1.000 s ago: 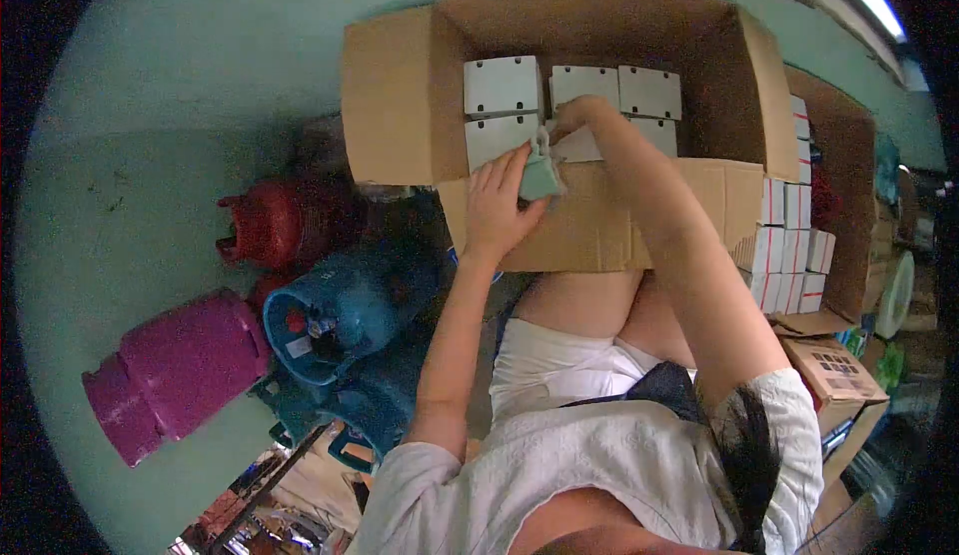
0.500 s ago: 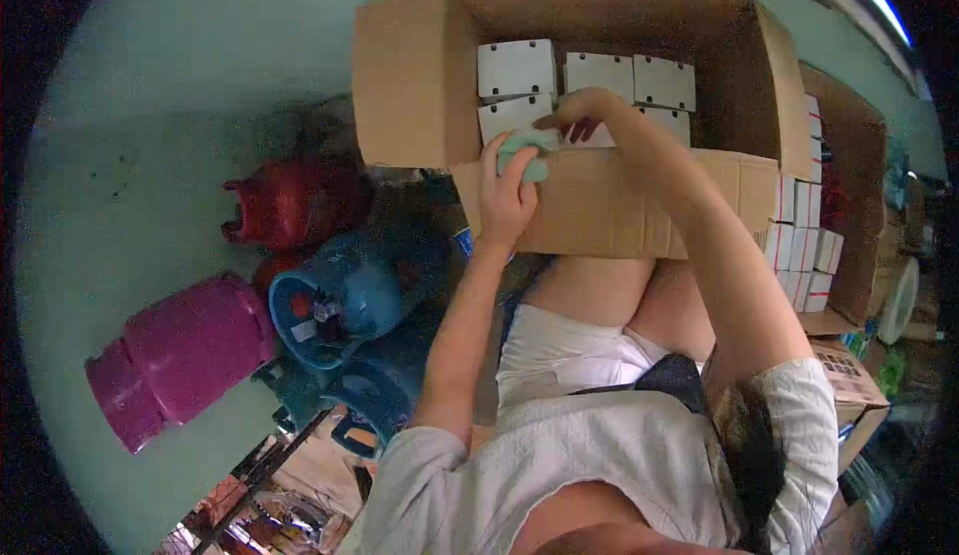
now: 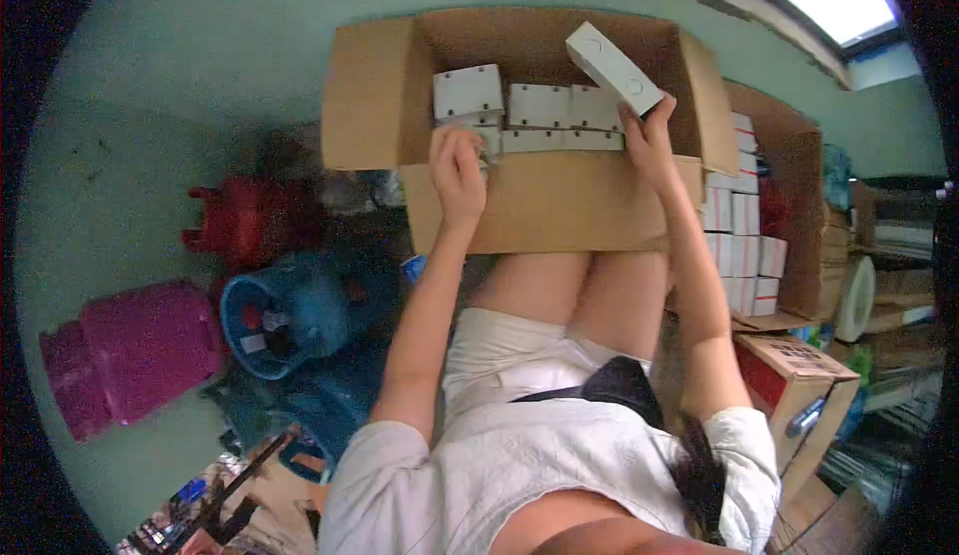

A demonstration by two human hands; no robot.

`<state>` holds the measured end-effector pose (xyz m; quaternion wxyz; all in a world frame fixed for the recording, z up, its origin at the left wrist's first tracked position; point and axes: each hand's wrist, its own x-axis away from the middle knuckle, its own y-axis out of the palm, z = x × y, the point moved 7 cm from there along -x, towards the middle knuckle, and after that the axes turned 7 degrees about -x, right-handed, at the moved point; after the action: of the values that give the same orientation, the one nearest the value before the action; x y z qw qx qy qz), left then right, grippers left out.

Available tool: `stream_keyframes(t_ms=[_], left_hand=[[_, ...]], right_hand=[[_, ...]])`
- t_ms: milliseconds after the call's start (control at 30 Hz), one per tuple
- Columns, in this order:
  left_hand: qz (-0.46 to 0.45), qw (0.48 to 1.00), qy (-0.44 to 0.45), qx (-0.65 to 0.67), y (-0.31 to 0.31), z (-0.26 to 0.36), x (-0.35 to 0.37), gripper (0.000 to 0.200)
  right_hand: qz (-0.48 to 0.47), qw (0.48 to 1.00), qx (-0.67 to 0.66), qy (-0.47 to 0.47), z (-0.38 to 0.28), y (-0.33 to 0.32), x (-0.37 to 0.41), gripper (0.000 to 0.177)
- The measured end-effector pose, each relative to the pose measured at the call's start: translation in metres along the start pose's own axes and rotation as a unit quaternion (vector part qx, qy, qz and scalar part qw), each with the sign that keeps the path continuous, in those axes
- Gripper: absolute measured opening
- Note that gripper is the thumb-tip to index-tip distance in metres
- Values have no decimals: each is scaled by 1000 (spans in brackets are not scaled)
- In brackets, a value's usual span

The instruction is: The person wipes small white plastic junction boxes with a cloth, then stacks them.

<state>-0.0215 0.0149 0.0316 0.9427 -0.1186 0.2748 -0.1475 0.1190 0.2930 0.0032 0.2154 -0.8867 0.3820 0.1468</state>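
Note:
A long white box (image 3: 611, 63) is gripped at its lower end by my right hand (image 3: 651, 145), raised and slanting over the right side of a big open carton (image 3: 539, 210). Inside the carton stand several white boxes (image 3: 539, 105) with small dark holes along their edges. My left hand (image 3: 460, 175) is closed at the carton's front left edge, its fingers curled. Only a sliver of the pale green cloth (image 3: 484, 163) shows beside those fingers; the rest is hidden.
Gas cylinders lie to the left: a magenta one (image 3: 150, 350), a blue one (image 3: 285, 315) and a red one (image 3: 245, 220). At right, another carton (image 3: 794, 215) holds stacked white boxes (image 3: 744, 255). A smaller cardboard box (image 3: 799, 355) sits below it.
My right hand has moved from inside the carton to its right side and now holds up a white box. My left hand has turned, mostly covering the green cloth. The view has shifted.

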Motion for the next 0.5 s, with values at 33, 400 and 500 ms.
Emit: stream_keyframes(t_ms=[33, 400, 500], left_hand=[[-17, 1000, 20, 2, 19, 6, -3, 12], [-37, 976, 195, -93, 107, 133, -13, 47], [-75, 972, 195, -109, 116, 127, -22, 52]], right_hand=[[4, 998, 37, 48, 13, -16, 7, 46], [161, 986, 32, 11, -26, -30, 28, 57], [203, 978, -9, 37, -32, -38, 32, 55]])
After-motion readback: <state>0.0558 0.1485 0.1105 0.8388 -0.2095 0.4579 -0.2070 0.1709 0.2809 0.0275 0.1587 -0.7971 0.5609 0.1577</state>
